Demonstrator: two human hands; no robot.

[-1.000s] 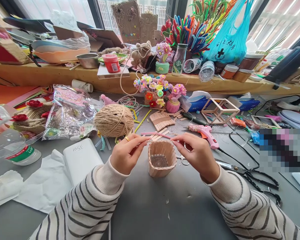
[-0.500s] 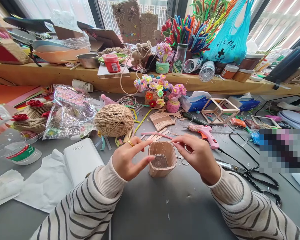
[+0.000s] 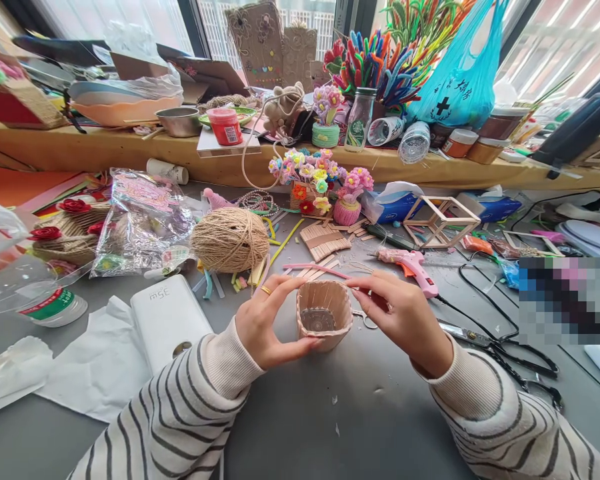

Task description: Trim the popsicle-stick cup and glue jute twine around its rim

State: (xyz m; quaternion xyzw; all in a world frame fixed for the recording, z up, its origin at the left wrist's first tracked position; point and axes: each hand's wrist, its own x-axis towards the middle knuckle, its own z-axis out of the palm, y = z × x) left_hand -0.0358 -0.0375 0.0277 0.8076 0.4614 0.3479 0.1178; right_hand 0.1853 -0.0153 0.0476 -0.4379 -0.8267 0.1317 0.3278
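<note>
A small cup of light wooden sticks [image 3: 325,341] stands upright on the grey table, with a braided-looking rim and a clear, patterned round base inside. My left hand [image 3: 267,320] is around its left side, thumb on the front wall and index finger at the back left rim; a gold ring is on one finger. At the back right corner of the rim is my right hand [image 3: 397,310], its fingertips pinched together. What they hold, if anything, is too small to make out. Behind the cup lies a thin pink strip [image 3: 315,268], its right end near my right fingertips.
A twine ball [image 3: 230,240] and white power bank [image 3: 167,323] lie left. To the right are a pink glue gun [image 3: 415,267], black-handled scissors [image 3: 500,347] and a wooden stick frame [image 3: 440,220]. Wooden sticks [image 3: 325,240] lie behind the cup. Flowers and jars line the back.
My left thumb has moved down from over the cup's opening to its front wall, closing that hand round the cup. My right hand stays pinched at the rim, its wrist slightly lower and further right.
</note>
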